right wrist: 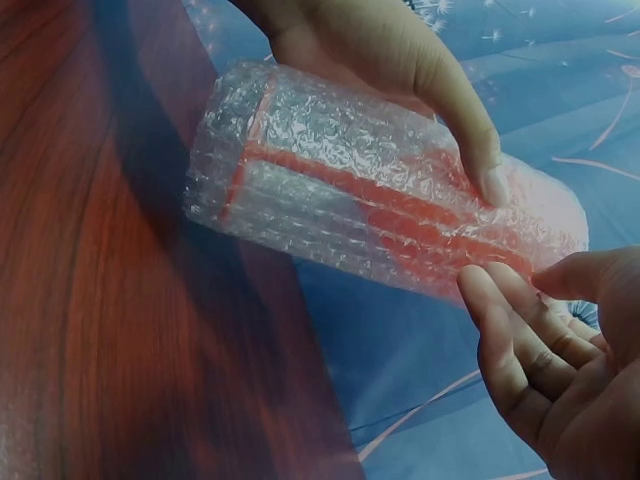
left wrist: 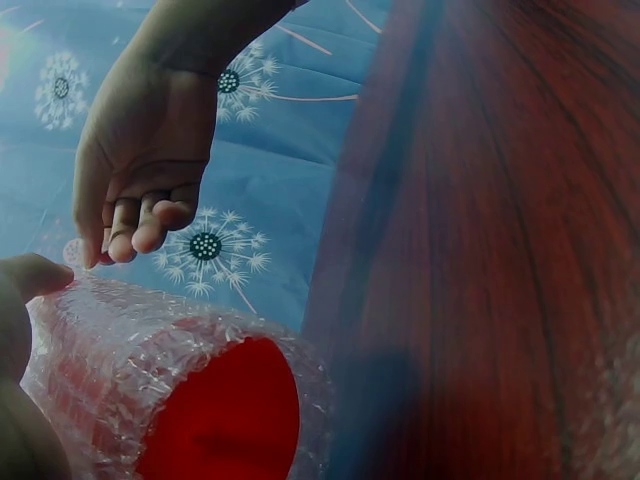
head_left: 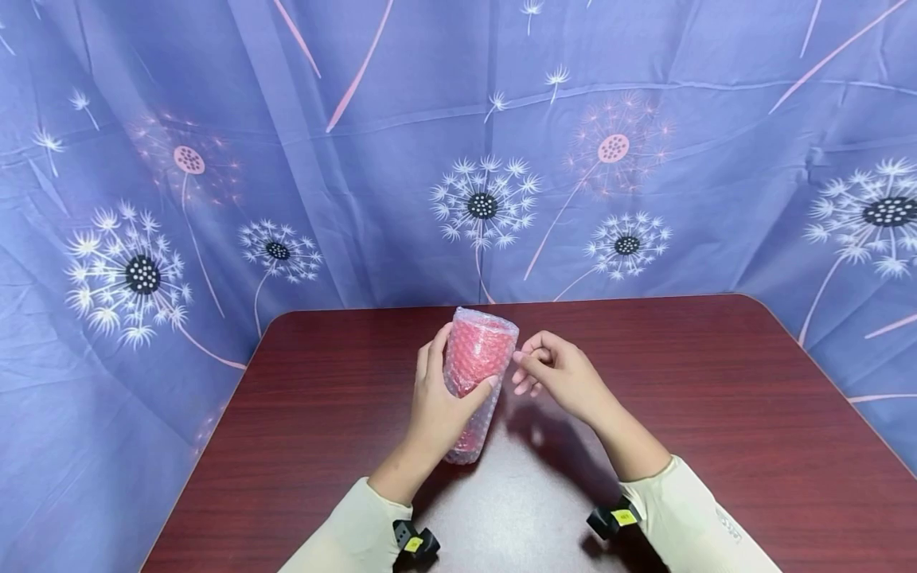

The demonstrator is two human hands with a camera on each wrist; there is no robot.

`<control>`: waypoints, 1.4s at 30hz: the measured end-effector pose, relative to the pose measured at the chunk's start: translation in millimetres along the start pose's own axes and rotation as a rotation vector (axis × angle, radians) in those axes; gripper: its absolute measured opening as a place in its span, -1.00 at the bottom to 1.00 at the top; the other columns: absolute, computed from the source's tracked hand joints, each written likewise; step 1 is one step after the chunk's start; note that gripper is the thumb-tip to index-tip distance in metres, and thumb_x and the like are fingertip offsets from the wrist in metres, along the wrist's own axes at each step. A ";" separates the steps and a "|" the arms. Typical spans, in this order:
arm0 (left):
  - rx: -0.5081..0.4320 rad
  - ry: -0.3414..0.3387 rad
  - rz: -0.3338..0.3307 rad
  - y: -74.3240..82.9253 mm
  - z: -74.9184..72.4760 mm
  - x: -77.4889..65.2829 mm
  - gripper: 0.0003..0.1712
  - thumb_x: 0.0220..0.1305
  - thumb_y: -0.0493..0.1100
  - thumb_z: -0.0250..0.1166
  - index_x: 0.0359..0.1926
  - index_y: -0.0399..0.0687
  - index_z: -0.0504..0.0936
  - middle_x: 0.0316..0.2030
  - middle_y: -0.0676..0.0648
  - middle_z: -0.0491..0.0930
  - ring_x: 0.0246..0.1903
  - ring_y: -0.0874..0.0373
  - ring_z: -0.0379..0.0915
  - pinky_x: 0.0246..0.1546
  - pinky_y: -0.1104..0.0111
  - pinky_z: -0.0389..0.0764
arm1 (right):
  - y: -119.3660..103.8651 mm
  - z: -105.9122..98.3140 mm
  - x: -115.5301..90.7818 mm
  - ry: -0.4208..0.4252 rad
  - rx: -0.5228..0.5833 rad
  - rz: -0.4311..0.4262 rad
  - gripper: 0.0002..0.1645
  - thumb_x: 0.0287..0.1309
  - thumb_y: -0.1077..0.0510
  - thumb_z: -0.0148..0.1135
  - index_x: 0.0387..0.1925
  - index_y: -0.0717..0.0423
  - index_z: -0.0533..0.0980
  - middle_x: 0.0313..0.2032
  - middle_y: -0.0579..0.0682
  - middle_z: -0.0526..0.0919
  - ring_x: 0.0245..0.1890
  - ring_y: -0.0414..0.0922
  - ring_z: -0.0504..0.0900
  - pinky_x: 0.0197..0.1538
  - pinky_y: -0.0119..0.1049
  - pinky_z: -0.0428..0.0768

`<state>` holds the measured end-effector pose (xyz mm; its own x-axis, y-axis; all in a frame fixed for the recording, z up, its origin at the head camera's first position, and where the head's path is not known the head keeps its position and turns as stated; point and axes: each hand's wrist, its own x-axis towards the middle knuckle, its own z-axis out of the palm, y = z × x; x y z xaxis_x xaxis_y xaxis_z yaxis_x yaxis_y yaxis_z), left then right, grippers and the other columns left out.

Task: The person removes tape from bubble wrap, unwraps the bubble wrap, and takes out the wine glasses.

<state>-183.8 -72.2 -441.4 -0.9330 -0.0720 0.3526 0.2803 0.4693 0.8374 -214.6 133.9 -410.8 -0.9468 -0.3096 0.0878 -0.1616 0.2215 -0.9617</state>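
A red, roughly cylindrical item in clear bubble wrap [head_left: 481,350] is held tilted above the table by my left hand [head_left: 437,402]. The left thumb lies across the front of the wrap, with the fingers round its far side. A smooth red round end [left wrist: 225,415] shows through the wrap in the left wrist view. Thin red lines run along the wrapped side in the right wrist view. My right hand [head_left: 562,374] is at the upper right edge of the package, thumb tip [right wrist: 560,280] right at the wrap, the other fingers loosely bent and apart from the thumb.
The dark red wood-grain table [head_left: 716,398] spreads beneath both hands. Behind it and along its sides hangs a blue curtain [head_left: 387,199] printed with dandelions. A small black device [head_left: 415,543] sits at the left wrist, another [head_left: 614,519] at the right.
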 end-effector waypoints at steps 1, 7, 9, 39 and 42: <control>0.004 -0.001 -0.001 0.2 0.1 -0.3 0.15 0.02 0.12 0.57 0.54 0.51 0.08 0.35 0.02 0.31 0.25 0.03 0.39 0.22 0.01 0.50 | 0.4 0.1 0.2 -0.001 0.003 0.000 -0.73 0.42 0.15 0.18 -0.15 0.34 0.43 -0.38 0.35 0.71 -0.45 0.06 0.78 -0.35 -0.12 0.73; 0.067 -0.016 0.012 -0.5 1.5 -0.2 0.20 0.01 0.14 0.57 0.58 0.40 0.05 0.37 -0.06 0.35 0.31 -0.01 0.33 0.29 -0.02 0.45 | 1.4 1.3 -0.2 -0.014 0.010 0.012 -0.77 0.44 0.23 0.08 -0.08 0.38 0.43 -0.28 0.42 0.70 -0.43 -0.03 0.77 -0.30 -0.12 0.75; 0.087 -0.024 0.026 -1.2 2.0 0.1 0.20 0.02 0.16 0.56 0.59 0.36 0.04 0.36 -0.07 0.38 0.32 -0.02 0.32 0.31 -0.01 0.44 | 1.2 1.6 -0.4 -0.017 0.008 0.017 -0.78 0.45 0.25 0.05 -0.05 0.39 0.43 -0.28 0.39 0.70 -0.41 0.01 0.78 -0.28 -0.11 0.75; 0.082 0.008 0.042 -3.3 2.1 0.9 0.12 0.06 0.14 0.53 0.56 0.42 0.10 0.36 0.00 0.39 0.30 0.02 0.28 0.26 0.01 0.44 | 0.3 1.9 -4.2 -0.013 -0.123 -0.015 -0.81 0.51 0.23 0.01 -0.02 0.31 0.38 -0.17 0.31 0.75 -0.34 0.01 0.77 -0.33 -0.25 0.71; 0.081 0.010 0.043 -3.1 2.3 0.9 0.11 0.06 0.14 0.52 0.56 0.44 0.10 0.36 0.00 0.38 0.31 0.02 0.27 0.27 0.00 0.43 | -0.7 1.8 -4.3 -0.007 -0.135 -0.017 -0.83 0.51 0.23 0.00 -0.05 0.29 0.39 -0.17 0.31 0.75 -0.35 -0.02 0.78 -0.35 -0.29 0.69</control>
<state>-186.0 -71.7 -444.6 -0.9181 -0.0594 0.3918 0.2999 0.5421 0.7850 -209.9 133.4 -411.0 -0.9418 -0.3207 0.1011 -0.2138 0.3388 -0.9162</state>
